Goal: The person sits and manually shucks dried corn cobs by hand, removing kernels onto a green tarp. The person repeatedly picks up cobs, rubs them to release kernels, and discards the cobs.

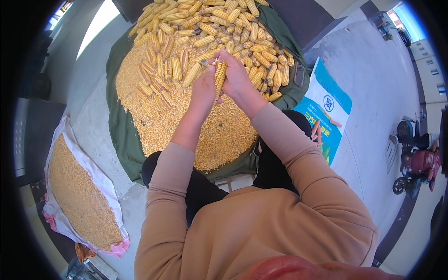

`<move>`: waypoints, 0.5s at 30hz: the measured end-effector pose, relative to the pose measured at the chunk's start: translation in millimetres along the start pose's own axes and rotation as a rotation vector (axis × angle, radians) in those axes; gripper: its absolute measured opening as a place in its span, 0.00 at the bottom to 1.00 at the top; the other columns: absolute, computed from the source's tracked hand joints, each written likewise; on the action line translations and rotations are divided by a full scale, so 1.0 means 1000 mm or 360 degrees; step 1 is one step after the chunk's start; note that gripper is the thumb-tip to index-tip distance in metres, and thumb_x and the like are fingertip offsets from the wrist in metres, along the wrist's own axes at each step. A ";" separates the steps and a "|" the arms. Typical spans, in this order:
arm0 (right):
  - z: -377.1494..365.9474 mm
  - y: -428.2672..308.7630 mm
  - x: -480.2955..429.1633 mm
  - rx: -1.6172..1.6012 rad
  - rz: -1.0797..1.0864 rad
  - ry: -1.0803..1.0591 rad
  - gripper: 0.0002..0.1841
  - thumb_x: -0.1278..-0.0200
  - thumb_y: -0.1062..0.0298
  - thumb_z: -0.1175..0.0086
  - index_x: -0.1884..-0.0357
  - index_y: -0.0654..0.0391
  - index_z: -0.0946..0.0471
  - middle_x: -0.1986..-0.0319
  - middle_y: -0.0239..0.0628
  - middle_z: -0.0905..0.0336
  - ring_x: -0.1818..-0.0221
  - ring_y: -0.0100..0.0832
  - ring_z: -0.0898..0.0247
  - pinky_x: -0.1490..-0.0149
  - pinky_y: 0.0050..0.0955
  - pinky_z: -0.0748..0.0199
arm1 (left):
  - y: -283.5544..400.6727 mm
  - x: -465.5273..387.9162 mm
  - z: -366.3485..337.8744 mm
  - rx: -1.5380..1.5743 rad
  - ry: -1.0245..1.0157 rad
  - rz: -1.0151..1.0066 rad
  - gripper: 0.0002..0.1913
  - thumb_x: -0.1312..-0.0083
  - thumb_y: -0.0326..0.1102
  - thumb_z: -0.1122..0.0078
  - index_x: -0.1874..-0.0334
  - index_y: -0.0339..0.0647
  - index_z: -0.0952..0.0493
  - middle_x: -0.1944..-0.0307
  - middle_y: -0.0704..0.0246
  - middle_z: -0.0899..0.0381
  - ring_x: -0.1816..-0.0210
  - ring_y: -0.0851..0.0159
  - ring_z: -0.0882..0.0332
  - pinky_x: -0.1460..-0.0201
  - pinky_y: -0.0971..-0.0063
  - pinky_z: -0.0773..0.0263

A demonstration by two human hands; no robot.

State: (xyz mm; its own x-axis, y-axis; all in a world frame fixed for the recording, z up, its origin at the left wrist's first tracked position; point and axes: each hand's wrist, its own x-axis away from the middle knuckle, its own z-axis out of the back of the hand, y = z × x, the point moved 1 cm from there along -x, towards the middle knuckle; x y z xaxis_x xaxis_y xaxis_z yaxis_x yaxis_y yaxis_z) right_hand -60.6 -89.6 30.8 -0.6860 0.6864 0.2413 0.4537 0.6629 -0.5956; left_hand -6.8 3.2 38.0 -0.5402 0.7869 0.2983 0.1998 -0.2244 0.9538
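Both my hands meet around one yellow ear of dried corn, held nearly upright in the picture. My left hand wraps its left side, the thumb near the upper end. On its right side is my right hand, with fingers at the top, where a few loose kernels show. Below and around them spreads a heap of loose corn kernels on a dark green cloth. Partly stripped ears with reddish rows lie left of my hands. Many full ears are piled beyond.
A blue and white printed sack lies at the right, bearing bare reddish cobs. At the left, a white cloth holds finer grain. A dark tool rests on the green cloth's right edge. A red motor scooter stands far right.
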 end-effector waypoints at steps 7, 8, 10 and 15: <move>0.007 -0.002 -0.004 -0.0049 -0.0019 -0.0008 0.09 0.36 0.71 0.52 0.56 0.63 0.29 0.67 0.41 0.25 0.64 0.35 0.28 0.53 0.38 0.27 | 0.004 0.002 0.000 0.0092 -0.0092 0.0021 0.26 0.25 0.54 0.63 0.59 0.34 0.26 0.76 0.66 0.27 0.80 0.71 0.29 0.85 0.77 0.34; 0.009 0.000 -0.004 0.0094 0.0063 0.0027 0.08 0.36 0.71 0.51 0.57 0.62 0.29 0.67 0.40 0.25 0.63 0.34 0.28 0.52 0.36 0.27 | 0.002 0.002 -0.002 0.0030 -0.0085 0.0004 0.26 0.25 0.54 0.63 0.62 0.35 0.26 0.76 0.65 0.27 0.80 0.71 0.29 0.85 0.77 0.33; 0.009 0.004 -0.002 0.0378 0.0217 0.0086 0.07 0.35 0.71 0.49 0.59 0.61 0.28 0.67 0.39 0.26 0.62 0.32 0.28 0.51 0.34 0.27 | 0.000 0.005 -0.002 -0.0112 -0.0051 0.0011 0.25 0.26 0.54 0.62 0.62 0.35 0.26 0.75 0.65 0.27 0.80 0.71 0.28 0.85 0.77 0.33; 0.005 0.003 0.000 0.0126 0.0055 0.0079 0.07 0.35 0.70 0.50 0.60 0.62 0.28 0.69 0.39 0.26 0.64 0.32 0.29 0.53 0.34 0.26 | -0.001 0.002 0.000 0.0075 -0.0117 0.0086 0.26 0.26 0.56 0.62 0.60 0.35 0.26 0.77 0.66 0.27 0.80 0.70 0.28 0.85 0.76 0.33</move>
State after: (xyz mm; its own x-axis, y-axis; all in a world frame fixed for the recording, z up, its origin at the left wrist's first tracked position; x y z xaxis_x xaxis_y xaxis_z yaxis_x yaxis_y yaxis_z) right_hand -62.1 -89.2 25.1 -0.6411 0.7235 0.2561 0.4289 0.6144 -0.6622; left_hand -7.9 4.7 37.4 -0.4666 0.8148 0.3442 0.2664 -0.2416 0.9331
